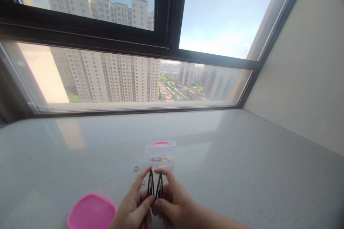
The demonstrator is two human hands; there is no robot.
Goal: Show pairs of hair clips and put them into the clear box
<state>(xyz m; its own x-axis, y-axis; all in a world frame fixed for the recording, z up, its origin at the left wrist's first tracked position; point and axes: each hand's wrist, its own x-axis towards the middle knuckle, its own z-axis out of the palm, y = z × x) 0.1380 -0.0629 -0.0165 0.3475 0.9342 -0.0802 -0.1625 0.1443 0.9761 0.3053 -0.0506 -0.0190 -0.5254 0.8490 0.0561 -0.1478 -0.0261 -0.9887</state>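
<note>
Two black snap hair clips stand upright side by side between my hands, their tips pointing away from me. My left hand pinches the left hair clip between its thumb and fingers. The right hair clip is gripped by my right hand in the same way. The hands nearly touch at the thumbs. Just beyond them sits a clear plastic case with a pink handle; a few pale, gold-toned clips show in it.
A pink lid or shallow tray lies at the lower left. A small dark hair tie and other small rings lie left of the case on the pale sill. A dark-framed window rises behind, and a wall borders the right.
</note>
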